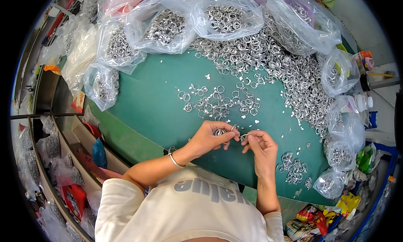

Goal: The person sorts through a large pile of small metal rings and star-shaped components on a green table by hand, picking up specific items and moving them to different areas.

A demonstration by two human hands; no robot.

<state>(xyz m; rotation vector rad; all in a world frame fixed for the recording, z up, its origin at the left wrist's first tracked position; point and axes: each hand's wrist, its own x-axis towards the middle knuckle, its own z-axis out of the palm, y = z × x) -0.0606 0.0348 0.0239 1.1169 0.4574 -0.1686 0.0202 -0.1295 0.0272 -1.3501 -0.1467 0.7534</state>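
Note:
My left hand (208,137) is closed around several silver metal rings (218,132), and one more ring (234,127) stands at its fingertips. Close beside it, my right hand (262,148) pinches another ring (244,137) between thumb and forefinger. The two hands almost meet above the green tabletop (147,90). Just beyond them lies a loose scatter of rings (218,103) with small pale metal bits among them. To the right of my right wrist sits a smaller heap of rings (291,168).
A large pile of rings (302,86) spreads along the far right. Clear plastic bags of rings, such as one at the back (226,19) and one at left (102,86), edge the table. A white bottle (363,102) stands right; a divided shelf (67,145) is at left.

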